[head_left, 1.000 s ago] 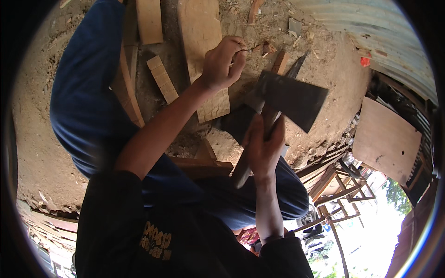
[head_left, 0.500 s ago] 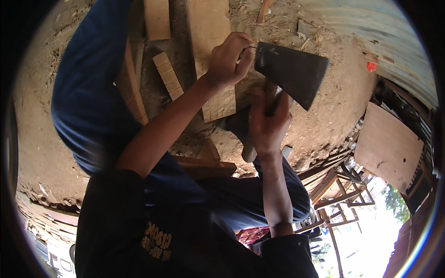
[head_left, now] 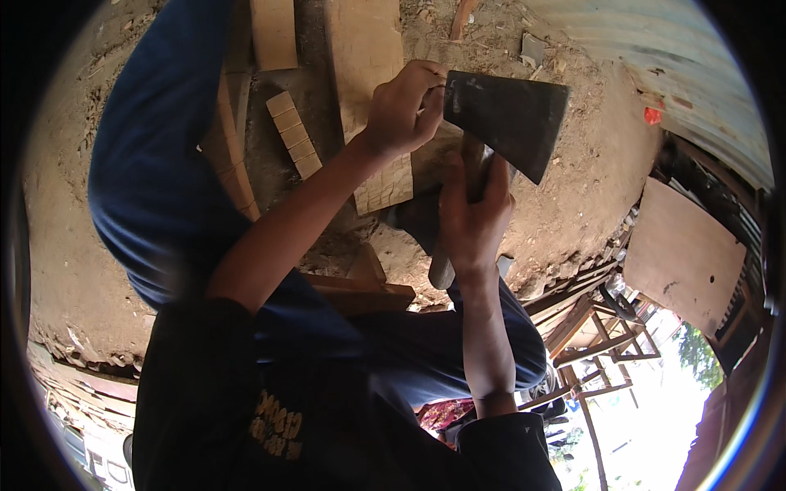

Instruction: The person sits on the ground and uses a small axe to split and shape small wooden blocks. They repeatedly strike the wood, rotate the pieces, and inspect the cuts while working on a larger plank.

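Observation:
A hatchet with a broad dark metal blade (head_left: 512, 123) and a wooden handle (head_left: 441, 272) is held up in front of me. My right hand (head_left: 475, 225) is wrapped round the handle below the head. At the narrow left end of the blade is my left hand (head_left: 401, 110), its fingers curled in a pinch; whatever they hold is hidden. Beneath my left hand lies a long, pale wooden plank (head_left: 368, 49) with a rough, chopped near end (head_left: 385, 186). Left of that rests a small wooden block (head_left: 294, 135) with lines across it.
Another board (head_left: 274, 33) lies at the far left, beside my trousered leg (head_left: 155, 172). A wooden wedge (head_left: 367, 266) and timber (head_left: 352, 295) are near my lap. Corrugated sheeting (head_left: 655, 37), a brown panel (head_left: 684, 245) and a wooden frame (head_left: 606, 352) stand to the right.
The hatchet blade has turned slightly, its wide edge shifting left and up. A thin dark piece between my left fingers and the blade's corner no longer shows.

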A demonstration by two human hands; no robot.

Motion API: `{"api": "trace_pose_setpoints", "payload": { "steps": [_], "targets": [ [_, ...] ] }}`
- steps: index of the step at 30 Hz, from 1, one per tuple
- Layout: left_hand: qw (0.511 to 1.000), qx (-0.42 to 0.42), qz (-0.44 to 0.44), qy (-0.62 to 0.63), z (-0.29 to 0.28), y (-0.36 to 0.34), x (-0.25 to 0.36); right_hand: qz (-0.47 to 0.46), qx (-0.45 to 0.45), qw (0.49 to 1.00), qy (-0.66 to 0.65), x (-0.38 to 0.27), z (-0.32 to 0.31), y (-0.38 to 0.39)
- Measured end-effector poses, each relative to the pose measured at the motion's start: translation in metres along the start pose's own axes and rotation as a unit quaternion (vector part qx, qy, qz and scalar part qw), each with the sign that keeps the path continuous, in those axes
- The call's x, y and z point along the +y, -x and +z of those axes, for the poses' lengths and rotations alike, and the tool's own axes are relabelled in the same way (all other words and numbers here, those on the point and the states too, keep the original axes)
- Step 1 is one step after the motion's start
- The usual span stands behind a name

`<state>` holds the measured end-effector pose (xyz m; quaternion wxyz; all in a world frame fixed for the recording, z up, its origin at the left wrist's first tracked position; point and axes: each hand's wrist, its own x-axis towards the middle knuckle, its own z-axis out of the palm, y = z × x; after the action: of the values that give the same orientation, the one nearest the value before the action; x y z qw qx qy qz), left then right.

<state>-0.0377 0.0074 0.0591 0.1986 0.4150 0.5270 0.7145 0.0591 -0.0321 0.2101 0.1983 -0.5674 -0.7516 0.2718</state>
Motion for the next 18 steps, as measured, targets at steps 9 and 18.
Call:
{"api": "trace_pose_setpoints", "payload": {
  "steps": [9,18],
  "targets": [
    [1.000,0.014,-0.001,-0.004,-0.001,-0.001,0.004,0.066,-0.051,0.996,0.045,-0.005,-0.014,-0.001],
    [0.999,0.015,-0.052,0.007,-0.003,-0.003,0.005,0.020,-0.017,0.998,0.062,-0.004,-0.013,0.001]
  ]
}}
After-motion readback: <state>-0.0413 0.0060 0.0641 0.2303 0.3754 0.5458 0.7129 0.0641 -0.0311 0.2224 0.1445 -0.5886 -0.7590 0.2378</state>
